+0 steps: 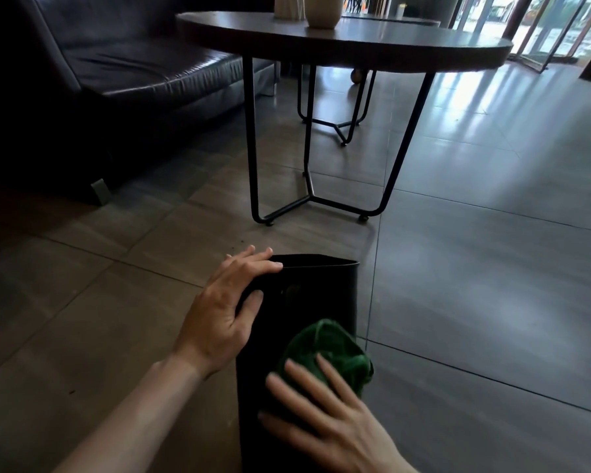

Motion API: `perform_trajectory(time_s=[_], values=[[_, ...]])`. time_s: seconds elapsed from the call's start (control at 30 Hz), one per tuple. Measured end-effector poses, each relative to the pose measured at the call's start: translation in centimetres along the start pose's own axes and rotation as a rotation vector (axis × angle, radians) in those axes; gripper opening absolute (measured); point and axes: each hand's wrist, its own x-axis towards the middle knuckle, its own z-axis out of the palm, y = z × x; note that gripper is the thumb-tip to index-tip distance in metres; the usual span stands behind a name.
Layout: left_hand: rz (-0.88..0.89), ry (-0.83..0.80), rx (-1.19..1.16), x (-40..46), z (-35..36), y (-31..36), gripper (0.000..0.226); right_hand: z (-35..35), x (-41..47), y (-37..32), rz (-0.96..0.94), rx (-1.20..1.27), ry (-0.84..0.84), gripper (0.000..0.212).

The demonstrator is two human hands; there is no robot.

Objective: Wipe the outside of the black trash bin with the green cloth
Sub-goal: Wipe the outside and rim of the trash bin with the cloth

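On tiled floor (475, 268), black trash bin (304, 302) steadied by straight-fingered left hand (219, 312); green cloth (328, 349) pressed onto it under flat-fingered right hand (325, 414)

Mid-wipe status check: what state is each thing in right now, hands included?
Bin: on the floor, no lid in view, tilt unclear.
Cloth: bunched, pressed against the bin's near side.
Left hand: fingers over the bin's rim, thumb on its side.
Right hand: fingers straight on the cloth, motion-blurred.
Table: standing.
Cup: upright on the table.
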Motion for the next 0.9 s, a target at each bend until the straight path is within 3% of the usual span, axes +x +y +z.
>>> perform_trajectory(time_s=[0.1,0.3,0.47,0.53,0.63,0.7,0.77,0.9], values=[[0.034,-0.005,0.005,-0.4,0.4,0.3,0.047,-0.3,-1.8,-0.2,-0.072,-0.07,-0.072,0.047],[0.039,-0.018,0.019,-0.1,0.7,0.8,0.049,-3.9,4.0,5.6,0.448,0.279,0.287,0.039],[0.044,-0.018,0.02,-0.1,0.6,1.0,0.05,-3.8,7.0,5.4,0.628,0.381,0.407,0.061],[0.036,-0.008,0.018,-0.2,0.7,1.1,0.048,-2.8,5.7,3.2,0.592,0.331,0.358,0.053],[0.03,-0.001,0.013,-0.3,0.4,1.1,0.047,-1.6,2.0,0.5,0.335,0.214,0.214,0.034],[0.061,-0.02,0.016,-0.4,0.4,1.4,0.047,-1.6,-0.1,0.1,0.216,0.156,0.114,0.034],[0.085,-0.032,0.012,-0.5,0.8,1.8,0.047,-2.1,-0.8,0.9,0.239,0.161,0.129,0.037],[0.078,-0.021,0.018,-0.4,1.4,2.2,0.049,-3.6,2.2,4.4,0.501,0.278,0.322,0.047]])
